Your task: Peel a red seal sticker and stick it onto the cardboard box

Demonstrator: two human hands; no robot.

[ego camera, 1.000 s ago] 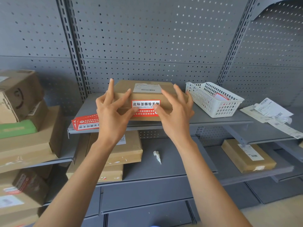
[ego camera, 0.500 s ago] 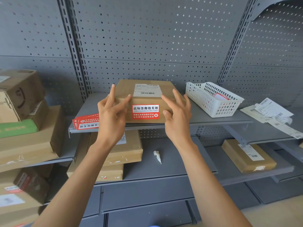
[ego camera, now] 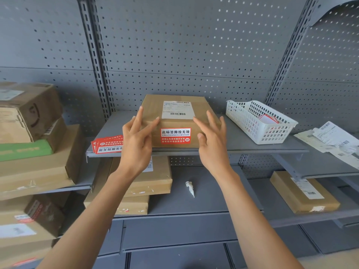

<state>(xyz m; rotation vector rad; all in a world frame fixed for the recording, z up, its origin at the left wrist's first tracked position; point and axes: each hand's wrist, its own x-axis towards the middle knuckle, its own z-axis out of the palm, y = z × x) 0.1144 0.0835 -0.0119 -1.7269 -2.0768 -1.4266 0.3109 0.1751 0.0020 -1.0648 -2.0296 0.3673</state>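
A flat cardboard box [ego camera: 202, 105] lies on the upper grey shelf [ego camera: 252, 147], with a white shipping label on top. A red seal sticker [ego camera: 175, 135] with white lettering is stuck flat on its front face. My left hand [ego camera: 137, 141] hovers at the box's left front corner, fingers spread, fingertips on or just above the top. My right hand [ego camera: 212, 139] is at the right of the sticker, fingers apart, holding nothing. A stack of red seal stickers [ego camera: 106, 145] lies on the shelf left of the box, partly hidden by my left hand.
A white plastic basket [ego camera: 260, 121] with red-edged backing papers stands right of the box. Loose labels [ego camera: 334, 140] lie further right. Cardboard boxes are piled at the left [ego camera: 29, 133] and on the lower shelf [ego camera: 147, 183], [ego camera: 303, 193]. A crumpled white scrap [ego camera: 190, 188] lies below.
Both hands have drawn back from the sticker's ends, where their thumbs pressed it a second ago. The sticker stays flat on the box front.
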